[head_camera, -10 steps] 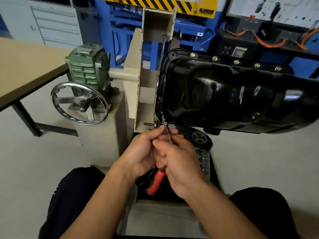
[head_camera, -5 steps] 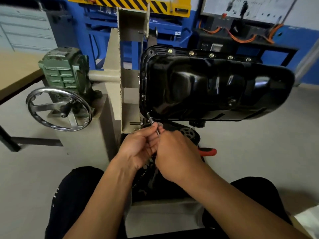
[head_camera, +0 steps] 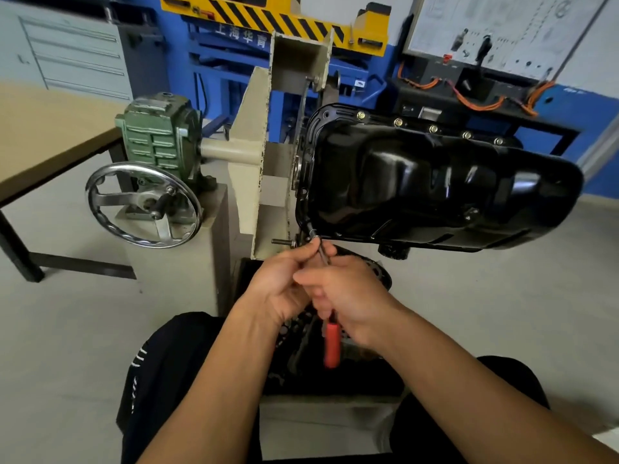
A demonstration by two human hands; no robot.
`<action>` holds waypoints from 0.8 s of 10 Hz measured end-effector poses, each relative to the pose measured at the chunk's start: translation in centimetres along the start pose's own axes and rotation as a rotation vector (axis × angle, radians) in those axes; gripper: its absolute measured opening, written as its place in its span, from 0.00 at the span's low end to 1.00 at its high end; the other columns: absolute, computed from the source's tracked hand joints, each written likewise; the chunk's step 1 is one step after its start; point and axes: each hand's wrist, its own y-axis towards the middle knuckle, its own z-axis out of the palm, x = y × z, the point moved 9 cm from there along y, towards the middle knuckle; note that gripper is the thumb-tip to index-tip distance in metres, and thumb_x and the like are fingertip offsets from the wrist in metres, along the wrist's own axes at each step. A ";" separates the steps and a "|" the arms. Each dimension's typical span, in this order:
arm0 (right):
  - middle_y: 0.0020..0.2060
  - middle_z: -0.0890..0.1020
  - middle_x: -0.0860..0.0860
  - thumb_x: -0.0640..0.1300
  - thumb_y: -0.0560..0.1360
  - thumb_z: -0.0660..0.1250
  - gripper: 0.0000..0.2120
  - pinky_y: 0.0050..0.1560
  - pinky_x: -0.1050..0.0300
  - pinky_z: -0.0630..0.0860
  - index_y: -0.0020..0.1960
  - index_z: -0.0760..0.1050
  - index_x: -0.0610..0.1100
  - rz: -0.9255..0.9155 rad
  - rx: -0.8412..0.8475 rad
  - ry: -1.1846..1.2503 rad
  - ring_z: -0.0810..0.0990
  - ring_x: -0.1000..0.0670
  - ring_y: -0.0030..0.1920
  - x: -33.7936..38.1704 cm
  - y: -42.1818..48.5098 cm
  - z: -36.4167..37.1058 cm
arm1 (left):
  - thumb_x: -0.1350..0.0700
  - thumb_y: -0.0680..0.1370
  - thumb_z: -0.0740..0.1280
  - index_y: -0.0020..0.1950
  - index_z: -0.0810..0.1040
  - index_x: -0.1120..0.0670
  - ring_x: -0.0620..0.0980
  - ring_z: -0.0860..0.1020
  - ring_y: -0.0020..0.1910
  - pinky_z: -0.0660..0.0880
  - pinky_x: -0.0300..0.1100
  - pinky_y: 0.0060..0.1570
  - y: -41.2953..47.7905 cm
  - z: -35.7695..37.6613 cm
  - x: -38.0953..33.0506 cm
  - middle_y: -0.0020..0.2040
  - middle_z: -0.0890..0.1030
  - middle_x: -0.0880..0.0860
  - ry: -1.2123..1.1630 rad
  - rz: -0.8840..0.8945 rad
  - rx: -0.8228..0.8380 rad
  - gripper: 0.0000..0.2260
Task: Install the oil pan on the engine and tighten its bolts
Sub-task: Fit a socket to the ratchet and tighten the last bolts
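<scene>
two hands work close together at the near left corner of the glossy black pressed-steel oil pan (head_camera: 435, 182). The pan is already seated and turned on its side, with its flange facing left towards the beige steel stand (head_camera: 249, 155). that tilt puts the flange holes within easy reach of someone seated on the near side.

the left hand (head_camera: 281, 286) pinches the slim steel shaft (head_camera: 322, 252) of a wrench just below its socket end. this likely keeps the socket square on the corner fastener, which is itself hidden by the socket. the right hand (head_camera: 348, 296) is curled round the lower part of the tool, and the red handle (head_camera: 331, 343) sticks out beneath it, so this hand probably supplies the turning force.

five brass-coloured bolts (head_camera: 433, 129) sit in a row along the far flange, apparently already in. the job therefore seems to be partway round the rim. several holes on the left edge look unfilled, though i cannot be sure.

further left, the green cast gearbox (head_camera: 157, 135) and its chrome handwheel (head_camera: 144, 204) are coupled to the stand, presumably to rotate the load. a tan wooden worktop (head_camera: 50, 135) stands at the far left, well apart from the work.
</scene>
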 end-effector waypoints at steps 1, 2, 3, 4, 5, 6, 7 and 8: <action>0.36 0.77 0.53 0.43 0.72 0.69 0.07 0.35 0.57 0.74 0.38 0.72 0.49 -0.252 -0.107 -1.017 0.79 0.49 0.40 3.1 -0.8 -0.6 | 0.58 0.78 0.69 0.35 0.85 0.58 0.47 0.79 0.34 0.76 0.39 0.41 0.3 -0.2 -0.4 0.34 0.83 0.53 0.037 0.076 -0.035 0.12; 0.39 0.75 0.51 0.42 0.76 0.65 0.02 0.37 0.55 0.68 0.45 0.72 0.47 -0.395 -0.256 -1.199 0.80 0.45 0.44 5.2 -2.0 0.1 | 0.56 0.78 0.70 0.43 0.83 0.60 0.57 0.74 0.42 0.71 0.46 0.48 -0.1 -0.1 -0.7 0.42 0.80 0.59 0.059 0.085 -0.067 0.09; 0.46 0.80 0.47 0.43 0.80 0.60 0.05 0.39 0.55 0.67 0.51 0.74 0.44 -0.513 -0.337 -1.209 0.81 0.44 0.47 5.8 -2.4 1.1 | 0.53 0.75 0.73 0.54 0.79 0.59 0.56 0.66 0.53 0.66 0.49 0.56 -0.3 -0.3 -0.7 0.56 0.71 0.60 0.006 0.042 -0.057 0.12; 0.41 0.78 0.50 0.43 0.79 0.62 0.06 0.37 0.57 0.69 0.52 0.77 0.45 -0.424 -0.276 -1.123 0.79 0.48 0.41 5.0 -2.0 0.8 | 0.52 0.73 0.75 0.61 0.79 0.63 0.58 0.72 0.52 0.70 0.48 0.66 -0.1 -0.5 -0.7 0.59 0.76 0.64 0.010 0.056 -0.051 0.20; 0.30 0.76 0.52 0.42 0.78 0.66 0.08 0.30 0.61 0.66 0.39 0.74 0.46 -0.205 -0.167 -0.447 0.75 0.54 0.31 2.7 -0.9 -0.5 | 0.52 0.76 0.71 0.48 0.83 0.60 0.52 0.81 0.43 0.78 0.46 0.56 -0.1 -0.3 -0.7 0.47 0.82 0.56 0.030 0.050 0.010 0.10; 0.26 0.67 0.51 0.36 0.78 0.65 0.11 0.28 0.62 0.62 0.39 0.70 0.46 0.044 -0.007 0.575 0.65 0.55 0.25 -0.3 -0.4 1.2 | 0.53 0.80 0.65 0.49 0.85 0.58 0.46 0.81 0.30 0.78 0.36 0.27 0.0 0.5 -0.5 0.39 0.85 0.53 0.031 0.024 0.126 0.12; 0.27 0.66 0.50 0.33 0.78 0.64 0.09 0.27 0.62 0.62 0.43 0.70 0.45 0.088 0.052 0.761 0.64 0.54 0.25 -1.0 -0.3 1.8 | 0.51 0.78 0.67 0.44 0.87 0.55 0.46 0.76 0.23 0.72 0.35 0.20 -0.1 0.7 -0.1 0.30 0.81 0.52 0.092 0.006 0.130 0.12; 0.30 0.73 0.50 0.38 0.76 0.66 0.03 0.33 0.57 0.68 0.46 0.75 0.44 -0.119 -0.060 -0.366 0.72 0.51 0.31 0.9 -0.7 -0.8 | 0.54 0.74 0.70 0.41 0.85 0.58 0.49 0.79 0.35 0.78 0.41 0.42 0.4 0.3 0.1 0.34 0.84 0.54 0.012 0.035 0.053 0.08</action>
